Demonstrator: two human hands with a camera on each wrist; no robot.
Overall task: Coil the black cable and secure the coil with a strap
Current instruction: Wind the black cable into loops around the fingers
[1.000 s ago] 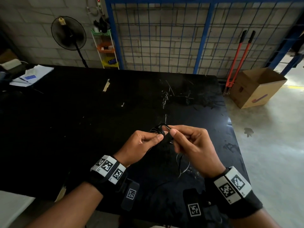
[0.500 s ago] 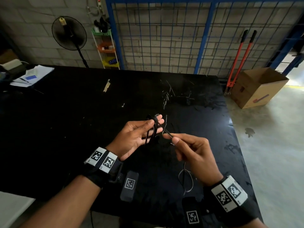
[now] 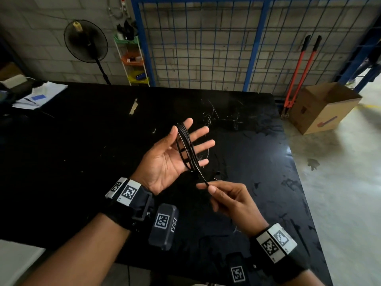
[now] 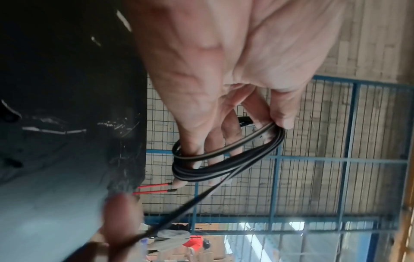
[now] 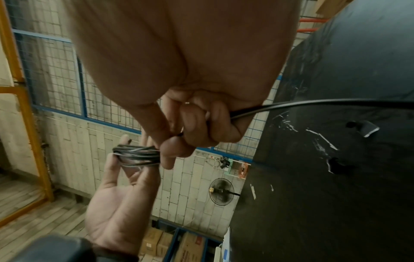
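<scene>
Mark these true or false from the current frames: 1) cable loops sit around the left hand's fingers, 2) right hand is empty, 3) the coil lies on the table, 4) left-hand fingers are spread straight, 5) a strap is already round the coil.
1) True. The black cable is looped around the fingers of the left hand.
2) False. The right hand pinches the cable's free run between thumb and fingers.
3) False. The coil is held up above the black table, on the left hand.
4) True. The left-hand fingers are extended and spread.
5) False. No strap shows on the coil in any view.
</scene>
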